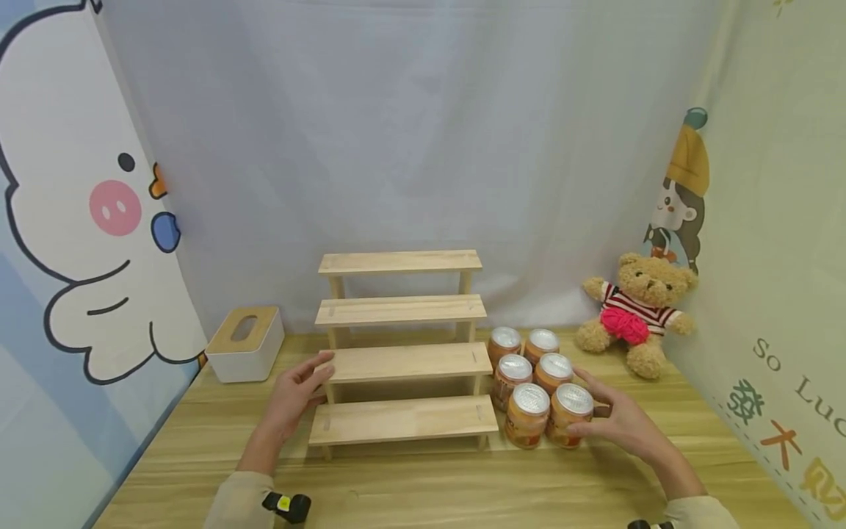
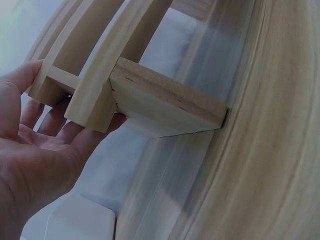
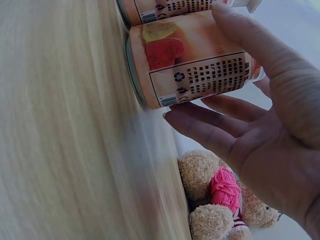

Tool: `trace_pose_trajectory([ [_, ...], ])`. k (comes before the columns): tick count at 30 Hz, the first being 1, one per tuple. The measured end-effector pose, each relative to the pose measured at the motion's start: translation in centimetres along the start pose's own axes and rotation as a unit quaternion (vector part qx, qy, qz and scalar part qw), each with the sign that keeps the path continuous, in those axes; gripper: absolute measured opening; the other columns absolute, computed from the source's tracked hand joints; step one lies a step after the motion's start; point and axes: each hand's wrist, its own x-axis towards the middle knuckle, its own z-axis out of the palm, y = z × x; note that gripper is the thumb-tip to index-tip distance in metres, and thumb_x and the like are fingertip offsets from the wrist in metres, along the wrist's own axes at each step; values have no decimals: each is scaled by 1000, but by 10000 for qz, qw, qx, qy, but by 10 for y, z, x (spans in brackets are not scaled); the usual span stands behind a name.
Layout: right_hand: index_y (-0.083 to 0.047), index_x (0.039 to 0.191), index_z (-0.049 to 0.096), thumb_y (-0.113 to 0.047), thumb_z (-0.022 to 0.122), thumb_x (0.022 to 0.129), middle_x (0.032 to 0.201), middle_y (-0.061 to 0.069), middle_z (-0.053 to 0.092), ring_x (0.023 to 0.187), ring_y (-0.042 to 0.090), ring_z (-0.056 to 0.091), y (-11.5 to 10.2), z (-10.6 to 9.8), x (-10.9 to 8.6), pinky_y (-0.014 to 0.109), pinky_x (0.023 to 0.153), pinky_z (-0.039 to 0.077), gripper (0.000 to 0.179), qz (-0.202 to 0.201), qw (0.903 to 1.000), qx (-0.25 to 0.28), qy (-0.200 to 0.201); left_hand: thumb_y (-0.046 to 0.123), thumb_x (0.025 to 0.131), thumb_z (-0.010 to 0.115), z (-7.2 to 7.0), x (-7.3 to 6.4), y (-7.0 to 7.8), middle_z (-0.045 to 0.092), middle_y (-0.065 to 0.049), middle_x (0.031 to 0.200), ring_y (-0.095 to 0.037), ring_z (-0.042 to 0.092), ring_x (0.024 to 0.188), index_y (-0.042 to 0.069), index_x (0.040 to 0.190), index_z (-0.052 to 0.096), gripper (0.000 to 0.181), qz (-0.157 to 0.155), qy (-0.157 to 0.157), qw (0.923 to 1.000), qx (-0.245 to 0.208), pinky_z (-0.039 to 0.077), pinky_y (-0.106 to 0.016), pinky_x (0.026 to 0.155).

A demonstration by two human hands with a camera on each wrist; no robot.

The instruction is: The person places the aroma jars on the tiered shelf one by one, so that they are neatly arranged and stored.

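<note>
A stepped wooden display rack [image 1: 403, 419] with several tiers stands on the table. My left hand [image 1: 295, 397] grips the rack's left end, thumb on a tier's edge and fingers beneath; the left wrist view shows these fingers [image 2: 82, 135] against the wood. Right of the rack, several orange cans with silver lids stand upright in two columns. My right hand [image 1: 624, 422] holds the front right can [image 1: 564, 430], its thumb on the near side and fingers round the far side. In the right wrist view, this can [image 3: 190, 60] has a printed label and its base meets the table.
A white tissue box [image 1: 244, 360] with a wooden lid stands left of the rack. At the back right sits a teddy bear [image 1: 641, 308] in a striped top with pink yarn. A pale curtain [image 1: 410, 132] hangs behind, and printed panels flank the wooden table [image 1: 396, 492].
</note>
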Motion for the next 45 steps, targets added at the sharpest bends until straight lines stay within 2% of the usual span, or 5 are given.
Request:
trace_pose_trajectory([
  [6, 6, 145, 47, -13, 85, 82, 127, 27, 62, 103, 15, 67, 1, 2, -1, 30, 81, 55, 76, -1, 9996, -206, 194, 30, 101, 63, 0, -1, -1, 39, -11, 154, -30, 41, 135, 4, 147, 49, 54, 53, 62, 9999, 77, 52, -44, 92],
  [10, 10, 136, 54, -13, 83, 84, 123, 25, 65, 102, 17, 67, 0, 1, -2, 30, 80, 55, 64, 12, 9992, -301, 258, 30, 101, 64, 0, 0, -3, 41, -11, 153, -30, 42, 135, 4, 146, 50, 55, 60, 82, 9999, 90, 53, -40, 89],
  [25, 10, 135, 56, -17, 85, 82, 119, 21, 67, 106, 24, 64, -9, -7, -9, 29, 79, 55, 66, 147, 9962, -681, 514, 28, 101, 63, 0, -2, -2, 37, -10, 156, -29, 40, 135, 3, 147, 48, 55, 10, 48, 10000, -34, 51, -45, 94],
  [32, 9, 131, 60, -9, 85, 81, 115, 24, 67, 96, 2, 65, -40, -28, -5, 28, 72, 57, 59, -296, 9938, -798, 715, 25, 102, 62, 0, 1, 0, 36, -10, 156, -28, 38, 135, 1, 149, 46, 55, 11, -38, 9998, -200, 50, -48, 95],
  [45, 3, 132, 62, -15, 85, 82, 114, 14, 69, 98, 9, 67, -106, -32, 60, 27, 75, 56, 58, -916, 9895, -932, 610, 25, 101, 63, -2, -1, 3, 28, -11, 161, -32, 35, 140, 2, 150, 45, 56, 77, -133, 9997, -178, 50, -50, 95],
])
